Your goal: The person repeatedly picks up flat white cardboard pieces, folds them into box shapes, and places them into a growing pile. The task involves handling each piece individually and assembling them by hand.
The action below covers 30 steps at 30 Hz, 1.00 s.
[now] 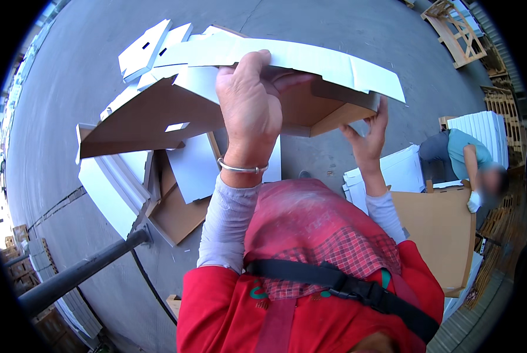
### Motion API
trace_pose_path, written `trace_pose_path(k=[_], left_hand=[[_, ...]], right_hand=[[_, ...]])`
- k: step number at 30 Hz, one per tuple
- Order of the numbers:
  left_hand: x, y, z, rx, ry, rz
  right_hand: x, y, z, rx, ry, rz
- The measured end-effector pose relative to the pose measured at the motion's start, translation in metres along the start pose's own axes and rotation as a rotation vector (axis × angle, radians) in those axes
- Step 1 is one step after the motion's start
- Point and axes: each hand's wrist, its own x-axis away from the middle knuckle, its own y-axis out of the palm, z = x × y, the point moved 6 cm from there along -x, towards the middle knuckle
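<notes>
A cardboard box (201, 109), white outside and brown inside, is raised in front of me, tilted, with its hollow side facing me. My left hand (250, 100) is closed on its white upper edge, thumb over the top and fingers inside. My right hand (369, 138) holds the box's right corner, its thumb at the lower edge and fingers up along the end. A silver bangle (243, 168) circles my left wrist. Beneath the box lie white cardboard pieces (193, 170) and a brown open tray-like box (181, 206).
Flat white boxes (146, 50) lie beyond the raised box. A dark metal bar (87, 270) crosses the lower left. At right, a co-worker (469, 156) bends beside a white stack (489, 129) and a large brown cardboard sheet (434, 235). A wooden pallet frame (454, 35) stands far right.
</notes>
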Motion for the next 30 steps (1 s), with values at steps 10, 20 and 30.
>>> trace_pose_path(k=[10, 20, 30], left_hand=[[-0.019, 0.033, 0.022, -0.18, 0.063, -0.103], [0.005, -0.037, -0.084, -0.816, -0.221, -0.574], [0.059, -0.061, -0.229, -1.533, -0.291, -0.33]], right_hand=[[-0.076, -0.066, -0.018, -0.353, -0.077, 0.146], [-0.117, -0.002, -0.015, -0.874, 0.387, 0.049], [-0.122, 0.083, -0.084, -1.046, 0.525, -0.421]])
